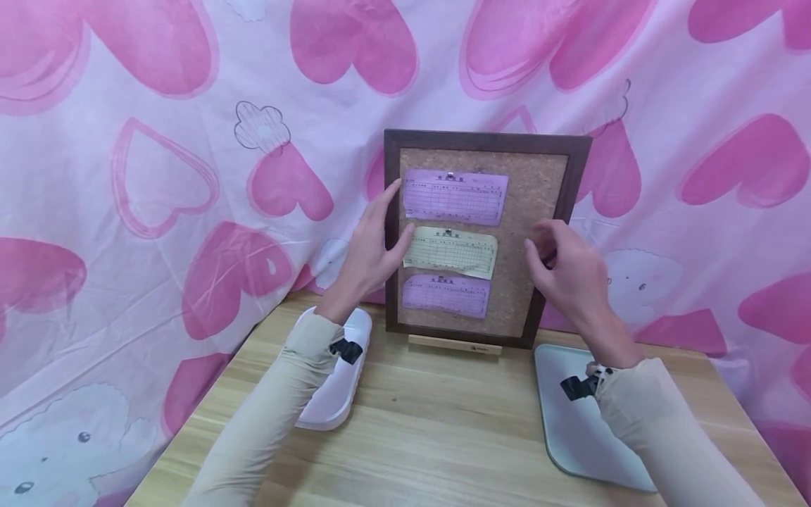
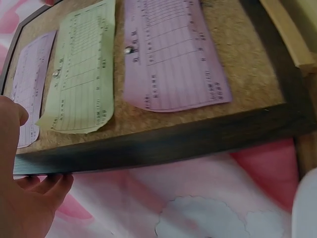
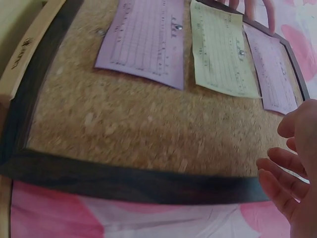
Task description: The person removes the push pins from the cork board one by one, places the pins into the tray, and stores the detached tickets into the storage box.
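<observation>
Paper slips (image 1: 455,204) number 3, 2 purple and 1 green, on 1 corkboard (image 1: 535,183) between the hands. The left hand (image 1: 370,252), thumb and fingers apart, is at 1 edge of the frame (image 1: 488,142); contact is unclear. The right hand (image 1: 575,271), loosely curled, holds nothing by the opposite edge. Only the head view shows the grey tray (image 1: 576,433) under the right wrist.

Purple slips (image 1: 455,198): 2. Green slip (image 1: 459,255): 1. Slips total: 3. Metal pins (image 1: 450,175): at least 3. Framed cork board (image 1: 535,183): 1. Wooden foot (image 1: 455,344): 1. White tray (image 1: 332,401): 1. Grey tray (image 1: 579,443): 1. Trays total: 2. Hands: 2, left hand (image 1: 370,257) and right hand (image 1: 578,273). Black wrist devices (image 1: 347,351): 2. Table (image 1: 437,422): 1.
</observation>
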{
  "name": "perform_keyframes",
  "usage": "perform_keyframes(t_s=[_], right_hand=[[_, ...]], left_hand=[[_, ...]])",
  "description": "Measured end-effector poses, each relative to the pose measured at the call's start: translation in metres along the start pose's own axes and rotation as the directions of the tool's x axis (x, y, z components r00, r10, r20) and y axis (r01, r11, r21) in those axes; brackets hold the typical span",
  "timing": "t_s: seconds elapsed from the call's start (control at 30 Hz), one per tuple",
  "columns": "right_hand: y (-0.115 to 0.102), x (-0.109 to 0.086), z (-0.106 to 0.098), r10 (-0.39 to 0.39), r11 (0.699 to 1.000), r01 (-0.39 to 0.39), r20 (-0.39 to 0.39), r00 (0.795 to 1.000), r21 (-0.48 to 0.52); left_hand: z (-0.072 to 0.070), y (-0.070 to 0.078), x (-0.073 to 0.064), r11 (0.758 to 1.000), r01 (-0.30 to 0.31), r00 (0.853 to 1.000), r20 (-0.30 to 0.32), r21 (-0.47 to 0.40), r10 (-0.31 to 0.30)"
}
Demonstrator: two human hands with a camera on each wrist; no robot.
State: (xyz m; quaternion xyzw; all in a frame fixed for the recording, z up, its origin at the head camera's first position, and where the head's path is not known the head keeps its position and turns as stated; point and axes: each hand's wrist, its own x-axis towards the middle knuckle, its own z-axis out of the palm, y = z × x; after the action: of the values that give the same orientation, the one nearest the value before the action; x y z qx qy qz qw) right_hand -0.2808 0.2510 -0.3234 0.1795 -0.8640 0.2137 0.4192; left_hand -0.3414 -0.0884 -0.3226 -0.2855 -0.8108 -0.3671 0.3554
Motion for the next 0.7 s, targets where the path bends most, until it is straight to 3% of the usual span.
perform_keyframes(t_s=[0.27,0.7], right_hand=[[-0.011,0.011,0.010,-0.039,0.998,0.039,-0.017,0.999,0.055],[-0.032,0.027,0.019,-0.007,0.996,0.005,0.027,1.000,0.092]], left_hand=[[0.008,0.004,0.009,0.995,0.096,0.995,-0.003,-0.023,-0.096],[0.013,0.011,0.017,0.991,0.110,0.992,-0.048,-0.072,-0.114]])
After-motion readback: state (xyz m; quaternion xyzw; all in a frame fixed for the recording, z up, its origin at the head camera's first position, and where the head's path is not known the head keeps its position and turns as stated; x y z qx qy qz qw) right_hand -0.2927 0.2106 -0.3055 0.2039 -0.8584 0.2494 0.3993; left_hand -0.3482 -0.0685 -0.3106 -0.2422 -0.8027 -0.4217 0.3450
